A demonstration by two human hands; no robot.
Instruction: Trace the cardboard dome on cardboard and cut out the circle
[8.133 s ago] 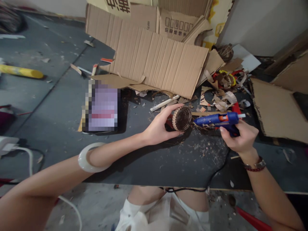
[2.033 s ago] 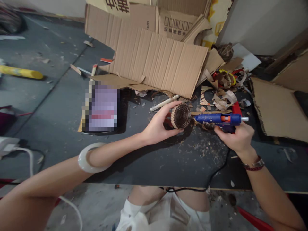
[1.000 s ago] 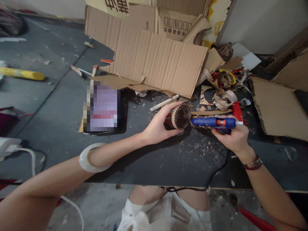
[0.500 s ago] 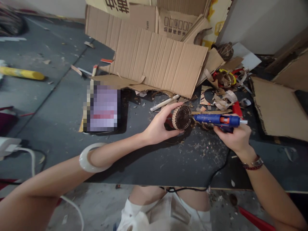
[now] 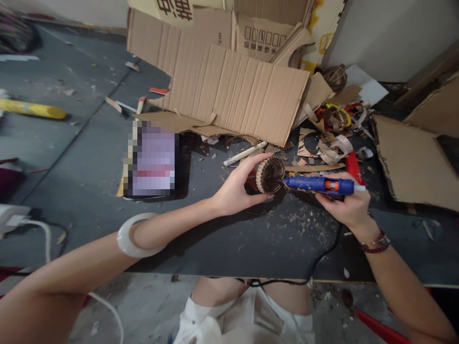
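My left hand grips a small round cup of corrugated cardboard between thumb and fingers, its dark hollow facing right. In my right hand is a blue hot glue gun, pointing left with its nozzle at the cup's lower right rim. A pale glue stick end sticks out of the gun's back. From below the gun a black cord runs down to the table's front edge. Whether the nozzle touches the cardboard I cannot make out.
Large corrugated cardboard sheets lean behind my hands. A phone lies left of them, near a white stick. Paper scraps and a red tool lie right. A yellow-handled tool is far left.
The glue gun has shifted slightly down and left, its nozzle moving from inside the cup's opening to the lower right rim. My left hand and the cup stay nearly still.
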